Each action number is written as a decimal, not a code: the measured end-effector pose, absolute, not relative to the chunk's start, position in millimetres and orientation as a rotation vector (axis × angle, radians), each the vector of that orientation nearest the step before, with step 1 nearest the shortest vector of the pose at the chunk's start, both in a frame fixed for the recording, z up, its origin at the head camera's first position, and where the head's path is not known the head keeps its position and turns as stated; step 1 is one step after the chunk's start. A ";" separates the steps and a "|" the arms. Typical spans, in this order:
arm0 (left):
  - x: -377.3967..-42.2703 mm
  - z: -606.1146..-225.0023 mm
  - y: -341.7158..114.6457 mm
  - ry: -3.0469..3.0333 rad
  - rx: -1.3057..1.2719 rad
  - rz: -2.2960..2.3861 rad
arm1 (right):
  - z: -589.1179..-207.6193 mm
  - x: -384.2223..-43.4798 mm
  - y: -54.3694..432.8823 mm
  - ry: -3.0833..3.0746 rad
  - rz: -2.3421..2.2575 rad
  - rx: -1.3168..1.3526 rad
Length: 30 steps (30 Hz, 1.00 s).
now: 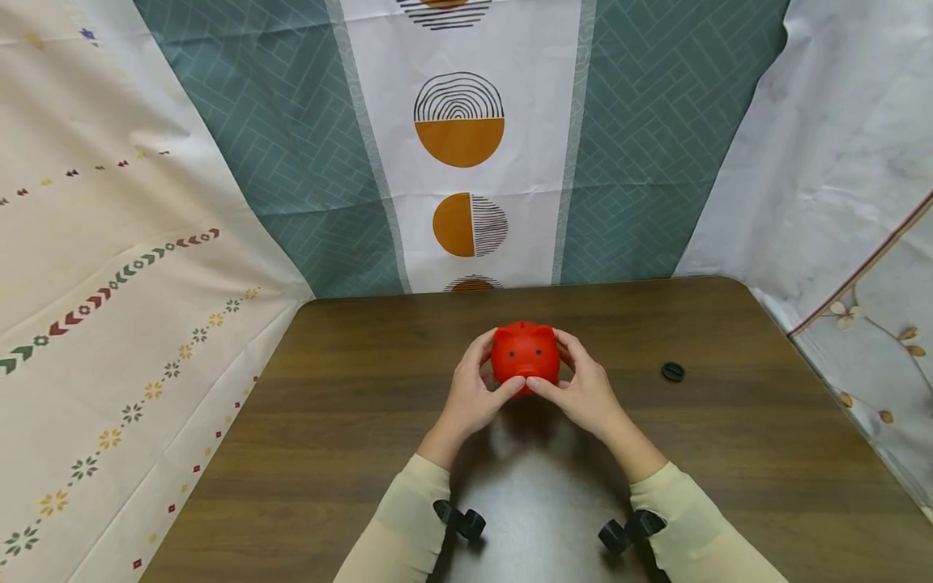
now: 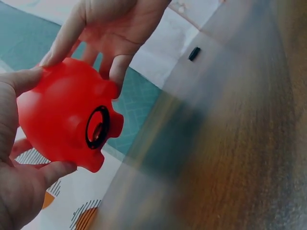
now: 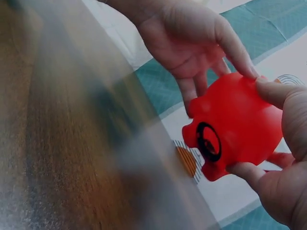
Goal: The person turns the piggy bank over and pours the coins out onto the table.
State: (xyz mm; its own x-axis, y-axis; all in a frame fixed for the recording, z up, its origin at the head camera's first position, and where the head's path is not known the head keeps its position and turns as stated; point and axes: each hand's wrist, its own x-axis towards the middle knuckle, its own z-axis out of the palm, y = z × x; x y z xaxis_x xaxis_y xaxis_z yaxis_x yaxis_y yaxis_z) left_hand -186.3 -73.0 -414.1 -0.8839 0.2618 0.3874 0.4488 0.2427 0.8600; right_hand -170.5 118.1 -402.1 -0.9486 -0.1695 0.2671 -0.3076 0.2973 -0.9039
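Observation:
A red piggy bank [image 1: 521,352] is held up off the table between both hands, its face toward the head camera. My left hand [image 1: 474,393] grips one side and my right hand [image 1: 583,393] the other, thumbs meeting at the snout and fingers curled round the body. Both wrist views show its underside, where a round hole with a black rim [image 2: 98,127] lies uncovered between stubby feet. In the right wrist view, this black-rimmed hole [image 3: 209,142] faces the table. A small black oval stopper [image 1: 673,372] lies on the table, right of my right hand.
The brown wooden table [image 1: 350,453] spreads under both arms, with a bright glare near its front middle. Patterned cloths hang behind it and at both sides, including a teal and white curtain [image 1: 466,178]. Black wrist cameras [image 1: 466,522] sit on both sleeves.

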 end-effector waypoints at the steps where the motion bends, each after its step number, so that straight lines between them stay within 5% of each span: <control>1: -186.4 -413.4 -72.5 -2.317 -0.696 -1.701 | -403.5 -171.3 118.7 -2.407 1.730 0.466; 8: -183.6 -407.8 -69.0 -2.034 -0.895 -1.575 | -429.3 -187.6 125.7 -2.142 1.716 0.683; 17: -197.6 -436.3 -74.5 -2.397 -0.623 -1.738 | -447.3 -194.0 129.5 -2.412 1.778 0.456; 30: -208.8 -448.9 -76.6 -2.497 -0.709 -1.540 | -438.6 -195.1 128.7 -2.517 1.868 0.452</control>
